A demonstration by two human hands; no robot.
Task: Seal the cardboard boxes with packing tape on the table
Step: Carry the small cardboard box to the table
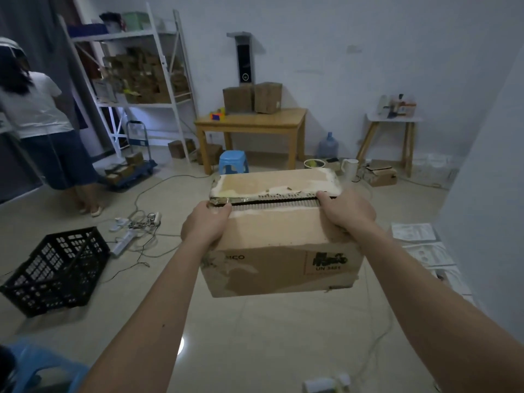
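Observation:
I carry a worn cardboard box [279, 245] in the air in front of me, above the tiled floor. Its top flaps are folded down with a narrow gap between them, and torn tape residue shows along the edges. My left hand [205, 224] grips the box's upper left edge, fingers curled over the near flap. My right hand [347, 212] grips the upper right edge the same way. Across the room stands a wooden table [255, 124] with two cardboard boxes [252, 97] and a small coloured object on it. No tape roll is visible.
A person [42, 120] stands at the left by a white shelf [136, 80] of boxes. A black crate [56, 268], power strips and cables [136, 225] lie on the floor. A blue stool [234, 163], water jug [328, 144], kettle and white side table [392, 120] stand ahead.

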